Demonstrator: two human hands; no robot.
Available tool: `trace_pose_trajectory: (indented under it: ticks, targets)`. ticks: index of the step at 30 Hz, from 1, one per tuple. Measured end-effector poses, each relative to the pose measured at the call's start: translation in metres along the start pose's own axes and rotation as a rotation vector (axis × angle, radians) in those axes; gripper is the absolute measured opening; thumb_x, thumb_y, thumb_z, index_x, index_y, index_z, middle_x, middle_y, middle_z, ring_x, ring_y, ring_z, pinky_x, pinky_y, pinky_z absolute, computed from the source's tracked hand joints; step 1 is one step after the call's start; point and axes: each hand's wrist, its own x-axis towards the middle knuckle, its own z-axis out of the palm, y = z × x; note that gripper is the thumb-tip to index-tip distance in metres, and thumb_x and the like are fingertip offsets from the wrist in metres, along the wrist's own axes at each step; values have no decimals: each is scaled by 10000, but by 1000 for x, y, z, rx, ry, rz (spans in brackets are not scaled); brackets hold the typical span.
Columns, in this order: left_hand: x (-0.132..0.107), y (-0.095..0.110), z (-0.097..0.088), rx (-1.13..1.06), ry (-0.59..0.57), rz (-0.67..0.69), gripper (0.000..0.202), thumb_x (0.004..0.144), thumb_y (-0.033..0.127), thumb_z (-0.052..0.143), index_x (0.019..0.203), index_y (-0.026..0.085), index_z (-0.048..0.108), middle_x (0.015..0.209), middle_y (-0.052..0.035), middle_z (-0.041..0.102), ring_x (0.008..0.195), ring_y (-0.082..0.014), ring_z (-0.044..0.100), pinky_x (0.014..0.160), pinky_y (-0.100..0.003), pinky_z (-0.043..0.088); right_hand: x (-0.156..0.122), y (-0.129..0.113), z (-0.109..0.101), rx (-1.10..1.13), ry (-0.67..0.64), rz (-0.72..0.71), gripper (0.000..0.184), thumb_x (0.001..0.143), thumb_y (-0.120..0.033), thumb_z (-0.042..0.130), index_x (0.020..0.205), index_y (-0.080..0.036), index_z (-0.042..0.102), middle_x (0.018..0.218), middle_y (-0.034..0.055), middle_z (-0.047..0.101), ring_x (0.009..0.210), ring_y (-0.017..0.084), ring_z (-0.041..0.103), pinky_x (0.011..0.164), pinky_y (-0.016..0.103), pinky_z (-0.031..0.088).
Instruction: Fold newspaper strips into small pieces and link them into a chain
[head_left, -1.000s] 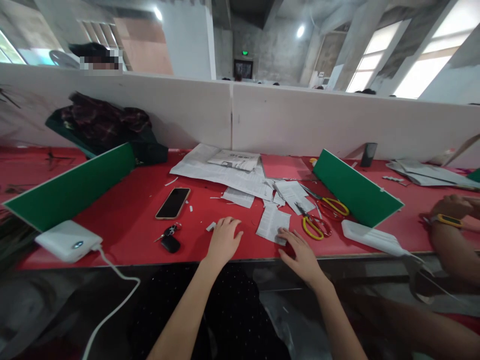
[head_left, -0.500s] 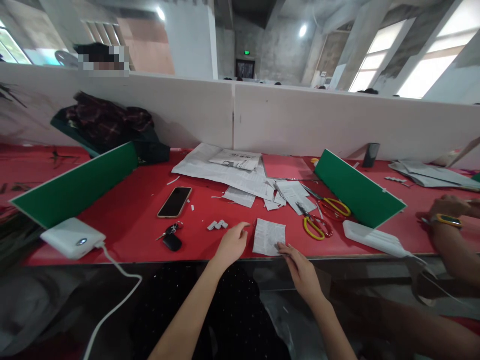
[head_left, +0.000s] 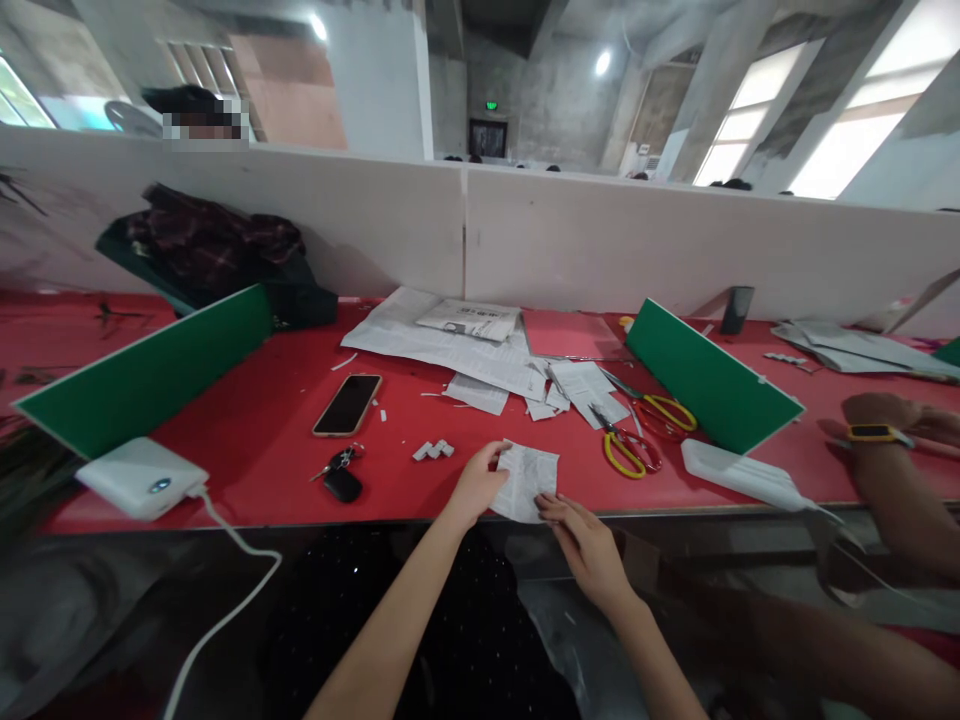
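A small, squarish piece of newspaper lies near the front edge of the red table, with faint creases across it. At its left side is my left hand, fingers curled and closed on that edge. My right hand holds the lower right edge, its fingertips on the paper and the thumb partly hidden. A small cluster of folded white paper pieces sits left of my left hand. Two pairs of scissors with red and yellow handles lie to the right, the nearer scissors close to the paper scraps.
Newspaper sheets and a pink folder lie at the back. Left are a phone, keys and a white power bank. Green dividers stand either side. A co-worker's arm is at right.
The piece of newspaper has slid slightly left and toward me and turned a little. My left hand has moved right and taken its left edge; my right hand has shifted left with it.
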Motion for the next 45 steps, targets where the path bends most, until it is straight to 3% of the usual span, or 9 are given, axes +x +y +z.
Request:
trace_pose_trajectory:
  ticks: [6, 9, 12, 17, 20, 25, 40, 43, 45]
  targets:
    - [2, 3, -3, 83, -36, -21, 377, 666, 24, 476, 979, 123, 660, 1080, -98, 652, 1034, -221, 576, 926, -355, 405, -3, -4, -13, 83, -82, 61, 169, 856, -257, 471, 1014, -241, 529, 1155, 64, 609, 1113, 207, 538, 939, 399, 437]
    - [-3, 6, -4, 79, -13, 31, 378, 687, 39, 476, 999, 146, 660, 1064, -86, 659, 1021, -219, 579, 906, -365, 424, 4, 14, -34, 24, 162, 220, 165, 857, -320, 453, 968, -211, 508, 989, 84, 636, 928, 204, 601, 813, 349, 481]
    - [-8, 13, -7, 11, -14, 103, 364, 719, 83, 496, 1033, 184, 648, 1082, -66, 652, 1002, -207, 585, 874, -356, 451, 21, 47, -62, -356, 409, 388, 197, 854, -348, 420, 904, -184, 517, 887, 103, 622, 839, 230, 585, 760, 362, 456]
    - [-14, 25, -14, -83, 43, 265, 314, 759, 135, 505, 1037, 192, 641, 1135, -61, 616, 1061, -187, 551, 883, -319, 453, 55, 92, -91, -770, 61, 661, 278, 854, -400, 419, 917, -158, 539, 847, 136, 655, 816, 279, 618, 668, 358, 430]
    - [-17, 28, -16, -100, 114, 339, 301, 785, 159, 491, 1050, 187, 631, 1141, -65, 601, 1071, -181, 542, 893, -306, 449, 68, 100, -95, -820, -202, 674, 341, 872, -425, 389, 955, -131, 539, 861, 170, 666, 815, 298, 639, 617, 344, 424]
    - [-19, 29, -16, -110, 232, 391, 295, 801, 185, 493, 1065, 192, 624, 1155, -68, 583, 1062, -184, 543, 891, -301, 446, 77, 104, -96, -851, -357, 651, 391, 897, -428, 328, 972, -111, 545, 856, 188, 670, 858, 304, 645, 641, 341, 432]
    - [-14, 24, -19, -160, 258, 403, 282, 789, 171, 522, 1046, 193, 637, 1110, -63, 608, 1040, -179, 555, 892, -302, 447, 88, 97, -102, -891, -391, 683, 300, 879, -350, 395, 929, -107, 564, 928, 201, 660, 894, 308, 638, 691, 351, 444]
    - [-16, 27, -20, -163, 273, 393, 281, 792, 180, 525, 1050, 197, 636, 1117, -61, 606, 1031, -178, 560, 883, -300, 456, 83, 83, -110, -925, -297, 683, 301, 871, -359, 395, 948, -100, 527, 867, 204, 656, 858, 321, 637, 679, 372, 439]
    - [-17, 29, -20, -165, 284, 396, 277, 793, 186, 530, 1047, 202, 640, 1112, -58, 611, 1022, -177, 565, 875, -296, 464, 77, 72, -114, -869, -99, 623, 292, 866, -378, 389, 935, -119, 504, 816, 178, 653, 791, 303, 640, 655, 365, 436]
